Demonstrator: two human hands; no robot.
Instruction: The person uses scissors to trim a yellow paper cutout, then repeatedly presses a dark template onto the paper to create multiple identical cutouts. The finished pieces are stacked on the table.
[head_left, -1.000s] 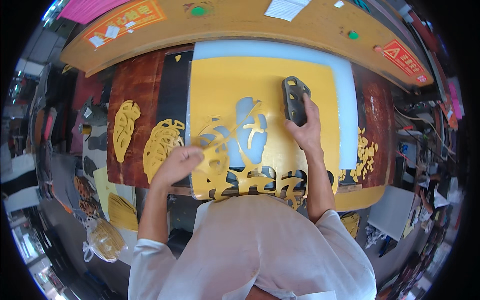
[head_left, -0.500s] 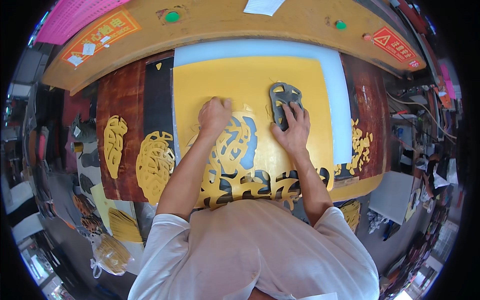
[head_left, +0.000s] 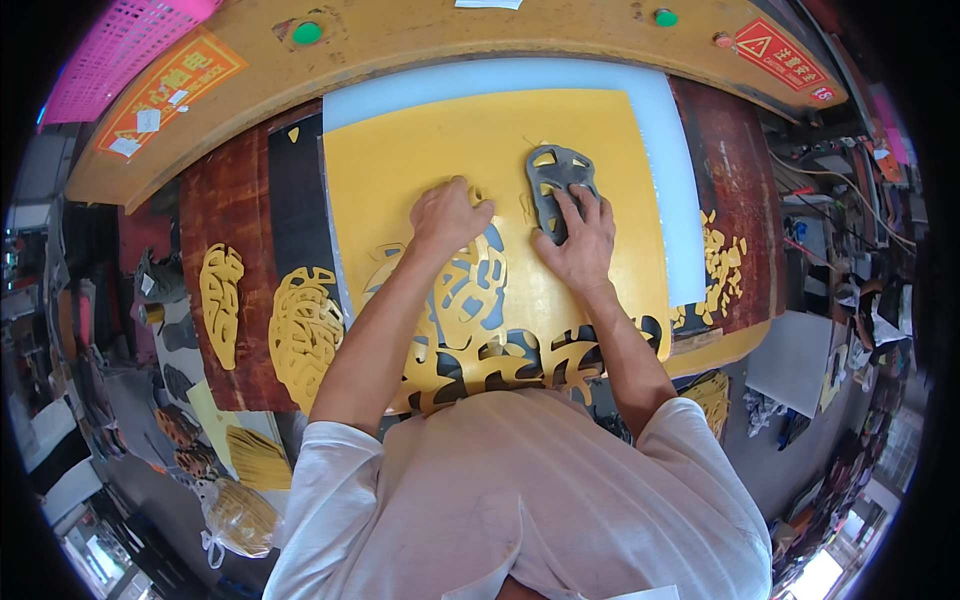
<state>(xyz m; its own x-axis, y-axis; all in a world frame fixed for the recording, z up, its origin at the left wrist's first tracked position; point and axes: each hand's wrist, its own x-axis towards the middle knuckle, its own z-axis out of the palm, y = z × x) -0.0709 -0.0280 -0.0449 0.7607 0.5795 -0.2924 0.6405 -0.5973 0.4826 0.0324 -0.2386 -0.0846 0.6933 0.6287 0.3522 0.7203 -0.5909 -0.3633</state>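
A yellow sheet lies on a pale blue-white cutting board. My right hand grips the lower part of a dark grey cutting die, shaped like a shoe upper with several openings. The die rests on the sheet. To its left, my left hand is closed, with its fingertips down at the sheet; anything they pinch is hidden. Just below this hand, loose cut yellow pieces with openings lie over a gap in the sheet. Along the near edge, the sheet is a web of cut-out holes.
Stacked cut yellow pieces lie left of the sheet, with a narrower pile farther left. Small yellow scraps are scattered at the right. A yellow-brown machine beam with green buttons spans the far side. A pink basket stands at upper left.
My left hand has moved right, closer to the die, its fingers still closed. My right hand keeps its hold on the die. The whole view has shifted slightly.
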